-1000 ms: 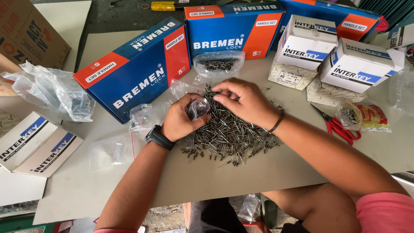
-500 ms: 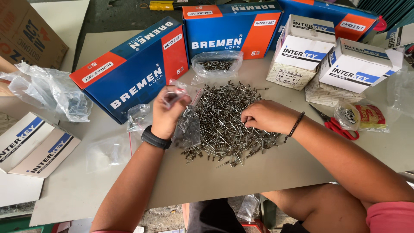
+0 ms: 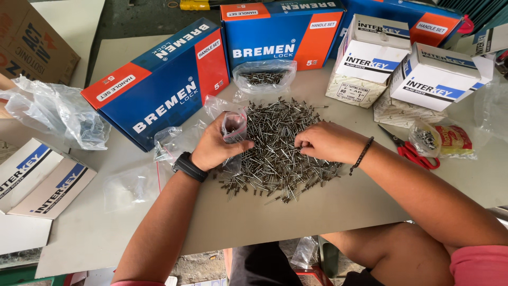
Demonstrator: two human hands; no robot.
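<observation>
**Bagging rivets by hand, one hand on the bag, one in the pile**

So here's the setup, seen from the head camera looking straight down. The left hand (image 3: 214, 148) is raised a bit off the table, forearm coming in from the lower left with a black watch (image 3: 189, 167) on the wrist. Its fingers are curled shut around a small clear zip bag (image 3: 234, 128), held upright with the mouth up, and there's already some dark stuff sitting inside it. The bag hangs just over the left edge of the rivet pile (image 3: 280, 148).

The right hand (image 3: 325, 142) is palm-down on the pile, forearm coming in from the lower right, thin black bracelet (image 3: 362, 155) at the wrist. The fingers are bunched together with the tips pressed into the rivets at about the middle of the heap. Looks like a pinch, but I honestly can't tell if it's got any between the fingertips or is just touching them.

The pile itself is spread out loose in the middle of the grey table (image 3: 317, 212), right between the two hands.

Around it: two blue and orange boxes (image 3: 159, 90) along the back and left, white boxes (image 3: 370, 58) at the back right, another small bag of rivets (image 3: 264, 78) lying behind the pile, red-handled scissors (image 3: 410, 151) just right of the right wrist, and crumpled clear plastic (image 3: 58, 114) off to the far left.
</observation>
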